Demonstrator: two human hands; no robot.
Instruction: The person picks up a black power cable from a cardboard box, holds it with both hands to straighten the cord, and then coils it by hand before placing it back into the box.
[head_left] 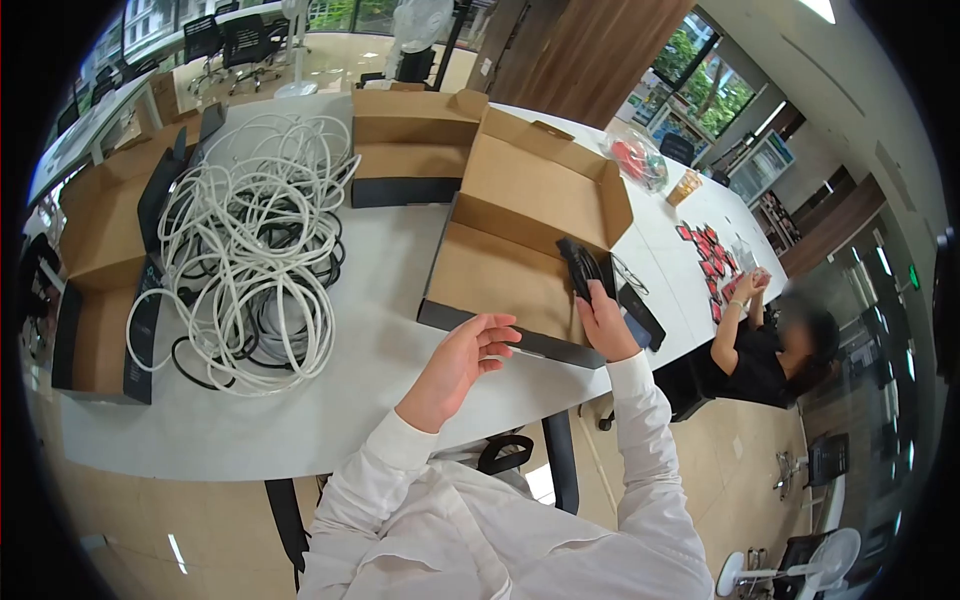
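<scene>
My right hand (pixel 606 325) is closed on a bundle of black cable (pixel 580 268), held over the right side of an open cardboard box (pixel 500 270). The box has a brown inside and a dark outer wall, and its lid is folded back. Near the box's front left edge is my left hand (pixel 465 362), its fingers apart and slightly curled, holding nothing. To the left, a large tangle of white cables (pixel 270 230) lies on the white table (pixel 375 300), with some black cables mixed in.
Another open box (pixel 410 190) stands behind, and one (pixel 100 340) at the far left. A dark flat object (pixel 641 318) lies right of the near box. Farther right are red pieces (pixel 710 260), a clear bag (pixel 636 160) and a seated person (pixel 770 350).
</scene>
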